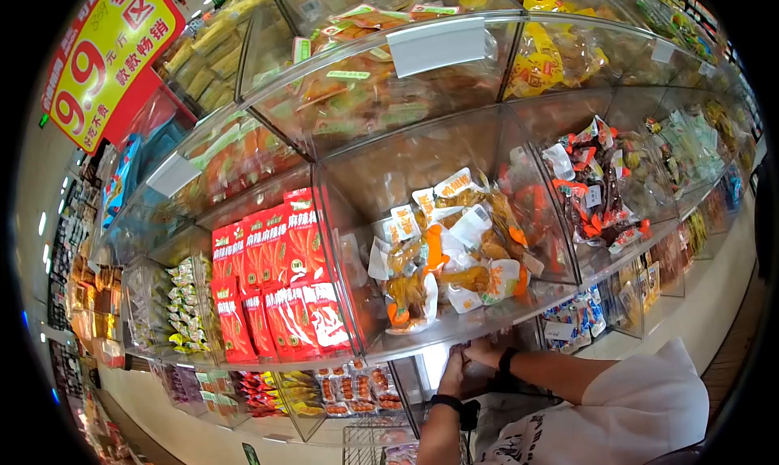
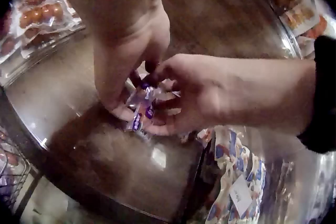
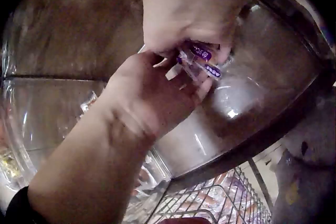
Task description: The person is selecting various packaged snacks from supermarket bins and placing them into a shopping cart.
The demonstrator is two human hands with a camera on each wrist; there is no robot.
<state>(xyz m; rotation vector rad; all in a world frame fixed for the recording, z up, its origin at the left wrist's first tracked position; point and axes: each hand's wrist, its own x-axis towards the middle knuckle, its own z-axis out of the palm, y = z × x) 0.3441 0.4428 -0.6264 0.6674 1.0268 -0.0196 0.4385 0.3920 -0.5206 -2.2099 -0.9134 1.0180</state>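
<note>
Small clear packets with purple labels [image 2: 140, 111] are bunched between both hands, low in a clear-walled compartment [image 2: 100, 150]. My left hand [image 2: 128, 71] comes down from the top of the left wrist view, its fingers curled about the packets. From the right, my right hand [image 2: 191, 90] meets it, fingers bent around the same packets. The right wrist view shows the purple labels [image 3: 201, 51] at the fingertips, with my right hand [image 3: 186, 29] above and my left hand [image 3: 152, 90] below. In the head view both hands sit under the front edge of the upper shelf, packets hidden.
Above the hands, a clear bin holds orange-and-white snack packs [image 1: 454, 254], beside upright red packets [image 1: 276, 278]. Blue-and-white packets [image 2: 236, 176] fill the neighbouring lower compartment. A wire basket [image 3: 215, 200] of packets hangs below the compartment's curved front edge.
</note>
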